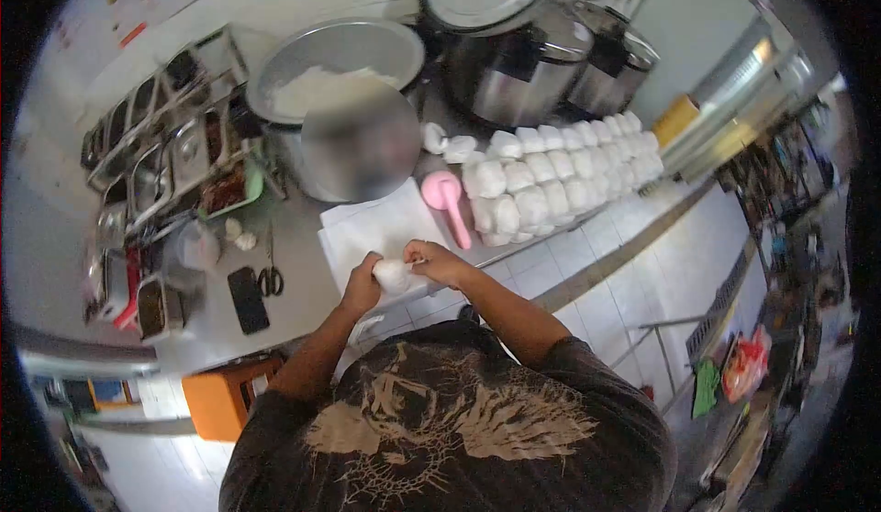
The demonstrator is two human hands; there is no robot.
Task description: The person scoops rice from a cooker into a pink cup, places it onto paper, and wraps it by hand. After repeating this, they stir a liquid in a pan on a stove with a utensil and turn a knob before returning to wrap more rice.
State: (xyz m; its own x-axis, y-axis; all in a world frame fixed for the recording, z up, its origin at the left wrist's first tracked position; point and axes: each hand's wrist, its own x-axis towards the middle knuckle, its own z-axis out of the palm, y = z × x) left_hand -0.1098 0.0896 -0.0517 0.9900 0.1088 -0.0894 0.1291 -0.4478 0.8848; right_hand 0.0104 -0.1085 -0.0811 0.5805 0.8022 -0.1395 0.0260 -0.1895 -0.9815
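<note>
A white rounded bundle is held between my two hands over the table's front edge. My left hand grips its left side. The fingers of my right hand pinch its right end. White sheets lie flat just beyond the bundle. A pink scoop rests to the right of the sheets, its handle toward me. Many similar white bundles are stacked in rows at the right, with a few loose ones beside the stack.
A large pot of white rice stands behind the sheets, partly blurred. Metal trays and a green-edged tray are at the left. Black scissors and a phone lie left of my hands. Cookers stand at the back.
</note>
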